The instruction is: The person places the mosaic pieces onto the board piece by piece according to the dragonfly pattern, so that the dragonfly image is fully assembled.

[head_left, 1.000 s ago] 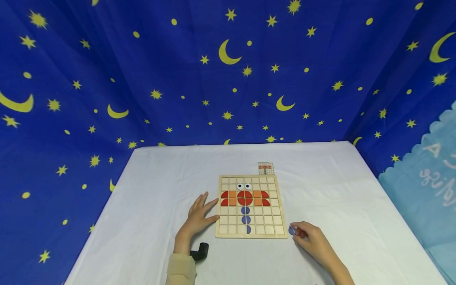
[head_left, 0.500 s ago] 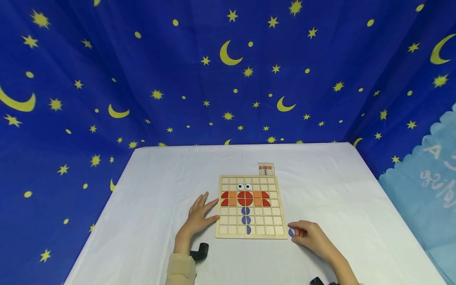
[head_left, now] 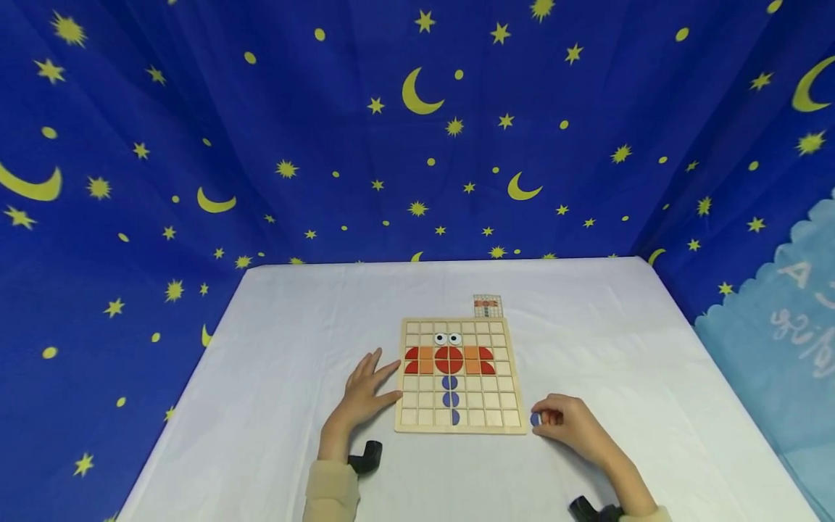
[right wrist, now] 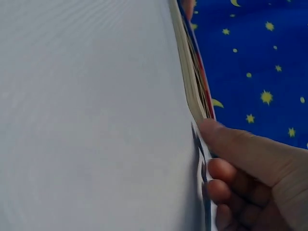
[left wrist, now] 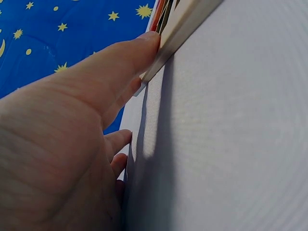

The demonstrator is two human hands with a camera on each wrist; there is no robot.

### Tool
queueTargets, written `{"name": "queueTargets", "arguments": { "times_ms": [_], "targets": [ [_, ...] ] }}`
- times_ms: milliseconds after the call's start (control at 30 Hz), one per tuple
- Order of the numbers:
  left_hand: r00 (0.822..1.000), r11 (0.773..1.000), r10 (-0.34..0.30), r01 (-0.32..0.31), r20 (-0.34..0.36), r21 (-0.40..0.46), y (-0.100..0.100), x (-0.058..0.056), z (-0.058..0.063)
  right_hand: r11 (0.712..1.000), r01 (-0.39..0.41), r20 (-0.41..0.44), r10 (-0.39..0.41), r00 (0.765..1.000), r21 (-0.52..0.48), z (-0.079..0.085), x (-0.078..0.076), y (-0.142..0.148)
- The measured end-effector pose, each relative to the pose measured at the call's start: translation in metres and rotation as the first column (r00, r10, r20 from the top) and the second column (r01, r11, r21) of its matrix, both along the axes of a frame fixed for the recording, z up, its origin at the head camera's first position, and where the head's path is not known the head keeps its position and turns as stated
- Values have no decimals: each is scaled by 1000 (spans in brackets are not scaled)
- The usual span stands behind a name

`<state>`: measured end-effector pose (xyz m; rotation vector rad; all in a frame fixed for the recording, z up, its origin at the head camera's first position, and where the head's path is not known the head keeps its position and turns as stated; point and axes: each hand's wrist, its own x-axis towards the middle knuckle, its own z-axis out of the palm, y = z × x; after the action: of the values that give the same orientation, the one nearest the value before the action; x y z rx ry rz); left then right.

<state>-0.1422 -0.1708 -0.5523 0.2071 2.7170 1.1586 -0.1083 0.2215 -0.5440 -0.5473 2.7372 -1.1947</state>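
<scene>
A square wooden grid board (head_left: pixel 496 419) lies on the white table, bearing a figure of coloured pieces. It has a red circle (head_left: pixel 449 360) made of quarters, orange squares (head_left: pixel 425 360), red quarter pieces at both sides, two white eye pieces (head_left: pixel 447 338), and blue half-round pieces (head_left: pixel 451 399) in a column beneath. My left hand (head_left: pixel 361 394) rests with fingers spread at the board's left edge, its thumb (left wrist: pixel 144 45) against the rim. Just off the board's lower right corner, my right hand (head_left: pixel 574 428) pinches a small blue piece (head_left: pixel 536 419) between thumb and fingers.
A small printed card (head_left: pixel 488 306) with a similar figure on a grid lies behind the board's far right corner. Black wrist devices (head_left: pixel 367 458) sit at both wrists. A blue curtain (head_left: pixel 339 145) with stars and moons surrounds the table.
The right hand has stayed near the board's lower right corner while the blue piece turned in its fingers. Its forearm has shifted, bringing the wrist device into view. The left hand has kept its place.
</scene>
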Motion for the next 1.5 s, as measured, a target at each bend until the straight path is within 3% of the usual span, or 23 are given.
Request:
{"name": "queueTargets", "arguments": {
  "times_ms": [167,400,867,1033,1267,1500],
  "targets": [
    [1000,1000,4,-4,-2,-7,-1,0,-2,1000,6,-93,-6,996,-1,7,-3,-20],
    [1000,1000,-5,4,-8,-9,0,-2,0,999,-37,-149,38,988,4,18,-15,-59],
    [1000,1000,1,-1,-1,-22,0,-2,1,996,-79,-247,68,967,-38,1,-15,-124],
    [1000,1000,-8,8,-9,-21,0,-2,0,995,-102,-288,101,952,10,-3,-14,-133],
    [1000,1000,1,-1,-6,-17,-1,-1,-1,992,-114,-397,129,909,63,-11,-15,-135],
    [1000,1000,-6,6,-11,-21,0,-3,-2,992,-109,-416,122,901,55,-11,-15,-134]
  ]
}}
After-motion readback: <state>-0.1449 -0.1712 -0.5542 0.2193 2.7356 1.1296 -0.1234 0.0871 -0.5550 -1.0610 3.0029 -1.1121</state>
